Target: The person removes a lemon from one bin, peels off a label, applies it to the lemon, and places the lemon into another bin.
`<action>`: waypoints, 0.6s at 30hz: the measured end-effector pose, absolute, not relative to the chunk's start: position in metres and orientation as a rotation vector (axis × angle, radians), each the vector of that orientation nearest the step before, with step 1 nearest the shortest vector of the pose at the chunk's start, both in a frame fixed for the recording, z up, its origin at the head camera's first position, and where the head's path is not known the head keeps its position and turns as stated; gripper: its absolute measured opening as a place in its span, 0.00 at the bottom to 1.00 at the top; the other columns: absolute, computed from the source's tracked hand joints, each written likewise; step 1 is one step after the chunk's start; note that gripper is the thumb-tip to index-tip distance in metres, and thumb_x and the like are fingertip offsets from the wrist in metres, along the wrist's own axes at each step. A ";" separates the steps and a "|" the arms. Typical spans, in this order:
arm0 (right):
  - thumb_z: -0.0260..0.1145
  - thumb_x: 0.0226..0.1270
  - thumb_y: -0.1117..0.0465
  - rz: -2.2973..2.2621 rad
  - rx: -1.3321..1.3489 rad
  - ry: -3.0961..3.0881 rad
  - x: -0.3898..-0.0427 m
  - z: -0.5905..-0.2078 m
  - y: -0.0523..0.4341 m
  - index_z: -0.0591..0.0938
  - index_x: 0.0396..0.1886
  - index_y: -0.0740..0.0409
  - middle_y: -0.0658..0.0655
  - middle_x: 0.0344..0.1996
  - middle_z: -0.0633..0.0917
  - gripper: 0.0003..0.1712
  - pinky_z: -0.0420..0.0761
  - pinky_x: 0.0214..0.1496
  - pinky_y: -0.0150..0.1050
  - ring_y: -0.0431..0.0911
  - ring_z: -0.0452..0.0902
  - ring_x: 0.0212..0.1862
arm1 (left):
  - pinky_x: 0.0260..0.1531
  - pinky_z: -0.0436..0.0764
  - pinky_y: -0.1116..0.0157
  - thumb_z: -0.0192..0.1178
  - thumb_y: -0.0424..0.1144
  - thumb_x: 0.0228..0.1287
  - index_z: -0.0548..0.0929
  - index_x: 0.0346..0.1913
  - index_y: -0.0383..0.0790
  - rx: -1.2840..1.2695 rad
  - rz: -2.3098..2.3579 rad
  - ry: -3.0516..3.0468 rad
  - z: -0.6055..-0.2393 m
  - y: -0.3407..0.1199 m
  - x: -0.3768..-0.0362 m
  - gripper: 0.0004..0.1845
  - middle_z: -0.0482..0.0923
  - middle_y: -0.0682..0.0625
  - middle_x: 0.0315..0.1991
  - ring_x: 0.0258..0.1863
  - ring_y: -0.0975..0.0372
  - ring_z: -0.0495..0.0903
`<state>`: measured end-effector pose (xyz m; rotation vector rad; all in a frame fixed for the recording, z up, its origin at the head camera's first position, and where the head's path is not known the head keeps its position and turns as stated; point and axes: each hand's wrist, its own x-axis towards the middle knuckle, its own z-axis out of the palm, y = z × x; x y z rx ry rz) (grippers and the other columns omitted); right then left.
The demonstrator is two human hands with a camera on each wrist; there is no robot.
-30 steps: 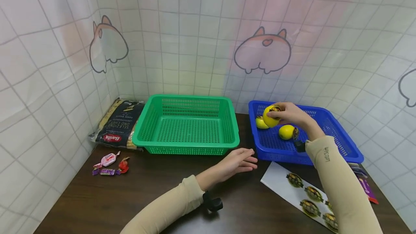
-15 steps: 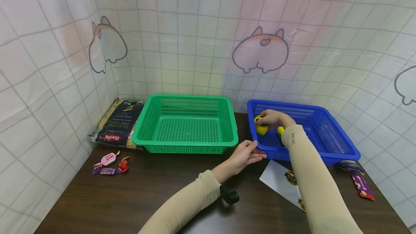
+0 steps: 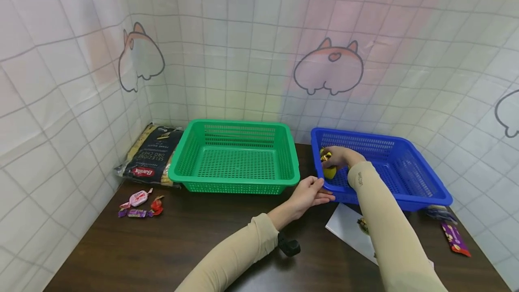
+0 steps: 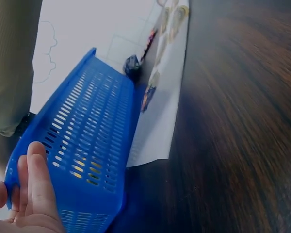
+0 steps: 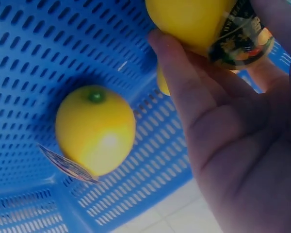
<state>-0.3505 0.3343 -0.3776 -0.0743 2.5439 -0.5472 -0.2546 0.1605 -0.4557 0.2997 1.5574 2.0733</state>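
In the head view, my right hand [image 3: 344,157] is down inside the blue basket [image 3: 430,177], holding a yellow round fruit [image 3: 330,173] near its left wall. A dark label [image 5: 240,43] with gold print is on that fruit in the right wrist view. Another yellow fruit [image 5: 97,133] lies in the basket below, a label sticking partly out from its side. A sliver of a third fruit [image 5: 162,83] shows behind my fingers. My left hand [image 3: 305,196] grips the basket's front left corner, thumb over the rim and fingers [image 4: 41,189] along the outer wall.
To the left stands a green basket [image 3: 235,180], with a pasta bag [image 3: 152,154] beside it. Wrapped candies [image 3: 138,198] lie in front of the bag. A white sheet of round labels [image 3: 350,226] is under my right forearm. A purple packet [image 3: 455,239] lies far right.
My right hand has lowered the fruit into the blue basket's left end. My left hand has moved right, from beside the basket onto its front left corner.
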 end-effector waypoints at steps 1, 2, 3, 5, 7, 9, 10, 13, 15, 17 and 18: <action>0.62 0.73 0.57 -0.538 -0.067 2.544 -0.350 -0.376 0.334 0.62 0.73 0.68 0.75 0.67 0.68 0.36 0.81 0.63 0.52 0.64 0.74 0.65 | 0.48 0.87 0.62 0.46 0.45 0.79 0.74 0.47 0.38 0.300 2.072 1.555 -0.456 0.161 -0.254 0.13 0.86 0.35 0.46 0.43 0.54 0.90; 0.61 0.73 0.57 -0.514 -0.069 2.552 -0.350 -0.375 0.335 0.62 0.73 0.68 0.75 0.67 0.69 0.36 0.82 0.62 0.51 0.63 0.75 0.64 | 0.48 0.87 0.62 0.46 0.45 0.79 0.74 0.47 0.38 0.300 2.070 1.556 -0.456 0.162 -0.254 0.13 0.87 0.35 0.46 0.43 0.54 0.90; 0.61 0.73 0.56 -0.478 -0.080 2.572 -0.349 -0.373 0.334 0.63 0.73 0.68 0.75 0.67 0.70 0.35 0.83 0.61 0.51 0.63 0.76 0.63 | 0.48 0.87 0.62 0.46 0.45 0.79 0.74 0.47 0.39 0.296 2.071 1.556 -0.455 0.162 -0.253 0.13 0.87 0.36 0.45 0.43 0.54 0.90; 0.60 0.73 0.53 -0.402 -0.096 2.627 -0.347 -0.367 0.332 0.64 0.72 0.68 0.73 0.66 0.72 0.35 0.81 0.63 0.54 0.63 0.75 0.63 | 0.47 0.87 0.62 0.46 0.45 0.79 0.74 0.47 0.39 0.290 2.071 1.562 -0.454 0.163 -0.253 0.13 0.87 0.36 0.45 0.44 0.53 0.90; 0.59 0.73 0.51 -0.329 -0.097 2.688 -0.345 -0.359 0.330 0.66 0.72 0.66 0.71 0.66 0.73 0.35 0.77 0.66 0.58 0.63 0.74 0.64 | 0.47 0.87 0.62 0.46 0.45 0.79 0.73 0.47 0.39 0.286 2.071 1.570 -0.453 0.163 -0.253 0.13 0.87 0.37 0.45 0.44 0.52 0.90; 0.58 0.74 0.49 -0.263 -0.099 2.737 -0.341 -0.349 0.328 0.67 0.72 0.64 0.70 0.67 0.74 0.35 0.72 0.68 0.64 0.64 0.72 0.66 | 0.47 0.87 0.62 0.46 0.46 0.79 0.73 0.47 0.39 0.285 2.065 1.588 -0.451 0.164 -0.254 0.13 0.87 0.37 0.44 0.44 0.52 0.90; 0.58 0.74 0.48 -0.249 -0.093 2.747 -0.339 -0.344 0.327 0.67 0.72 0.63 0.69 0.67 0.74 0.34 0.69 0.69 0.67 0.65 0.70 0.67 | 0.47 0.87 0.62 0.46 0.46 0.79 0.73 0.47 0.39 0.283 2.064 1.595 -0.450 0.164 -0.255 0.13 0.87 0.38 0.44 0.44 0.52 0.90; 0.58 0.74 0.45 -0.211 -0.089 2.765 -0.330 -0.328 0.326 0.68 0.72 0.61 0.69 0.69 0.72 0.35 0.68 0.69 0.69 0.67 0.67 0.69 | 0.46 0.87 0.61 0.46 0.46 0.79 0.73 0.47 0.39 0.281 2.063 1.610 -0.449 0.166 -0.256 0.13 0.87 0.38 0.44 0.44 0.52 0.90; 0.58 0.73 0.43 -0.199 -0.122 2.778 -0.322 -0.319 0.325 0.68 0.72 0.60 0.69 0.70 0.71 0.36 0.68 0.68 0.70 0.67 0.67 0.69 | 0.46 0.88 0.61 0.46 0.47 0.79 0.73 0.46 0.39 0.286 2.055 1.628 -0.449 0.166 -0.256 0.14 0.87 0.38 0.45 0.43 0.52 0.90; 0.59 0.72 0.42 -0.199 -0.176 2.813 -0.311 -0.311 0.324 0.69 0.71 0.59 0.69 0.69 0.72 0.36 0.69 0.67 0.69 0.67 0.69 0.68 | 0.45 0.88 0.62 0.46 0.47 0.79 0.73 0.46 0.39 0.305 2.035 1.660 -0.450 0.166 -0.256 0.14 0.87 0.38 0.45 0.42 0.52 0.90; 0.59 0.72 0.41 -0.201 -0.211 2.836 -0.304 -0.307 0.324 0.70 0.71 0.60 0.69 0.69 0.73 0.37 0.70 0.66 0.69 0.67 0.70 0.67 | 0.45 0.88 0.63 0.46 0.47 0.79 0.74 0.46 0.39 0.318 2.021 1.678 -0.451 0.166 -0.256 0.14 0.87 0.38 0.45 0.42 0.53 0.90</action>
